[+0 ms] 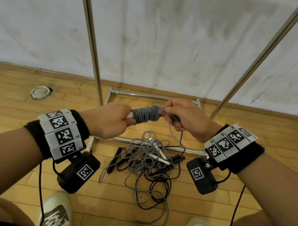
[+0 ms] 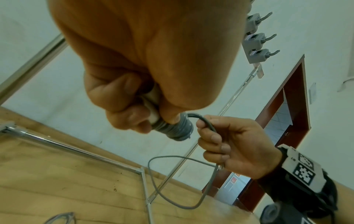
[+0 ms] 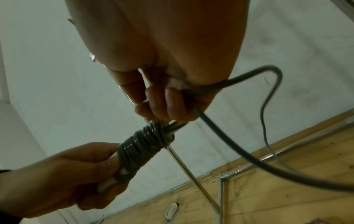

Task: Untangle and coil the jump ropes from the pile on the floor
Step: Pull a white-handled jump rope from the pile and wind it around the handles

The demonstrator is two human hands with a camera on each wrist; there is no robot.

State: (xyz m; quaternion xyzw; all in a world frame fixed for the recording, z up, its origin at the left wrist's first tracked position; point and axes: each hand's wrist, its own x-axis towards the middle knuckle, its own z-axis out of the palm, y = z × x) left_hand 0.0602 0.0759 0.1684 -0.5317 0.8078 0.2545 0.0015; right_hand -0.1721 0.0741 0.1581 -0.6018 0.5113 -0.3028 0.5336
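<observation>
Left hand (image 1: 109, 121) grips the white handles (image 3: 107, 184) wound with grey rope (image 1: 145, 114); right hand (image 1: 185, 119) pinches its loose tail (remaining pile (image 1: 149, 160) on floor).

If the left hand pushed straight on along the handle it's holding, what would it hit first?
Most likely the right hand. The left hand points the rope-wrapped handle at it, and its fingers already pinch the grey rope at the handle's tip.

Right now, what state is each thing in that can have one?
Left hand: grips the white handle.
Right hand: pinches the loose grey cord.
Grey rope coil: wound tight round the handle, unfinished.
Rope pile: tangled on the floor.
</observation>
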